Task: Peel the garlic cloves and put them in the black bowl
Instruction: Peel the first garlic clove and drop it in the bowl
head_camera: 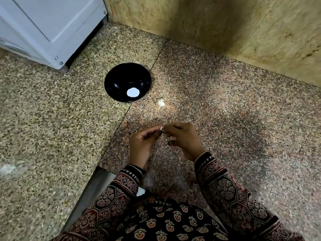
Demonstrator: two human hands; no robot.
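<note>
A black bowl (pixel 119 79) stands on the speckled granite counter (pixel 225 105); a bright white spot shows at its bottom and I cannot tell whether it is garlic or a glare. A small garlic clove (pixel 161 128) is pinched between the fingertips of my left hand (pixel 141 142) and my right hand (pixel 182 138), held above the counter in front of me. Most of the clove is hidden by the fingers. Another pale garlic piece (pixel 161 102) lies on the counter just right of the bowl.
A white appliance (pixel 48 28) stands at the back left, close behind the bowl. A beige stone wall (pixel 225 25) runs along the back and right. The counter's front edge drops off at the lower left near my sleeve.
</note>
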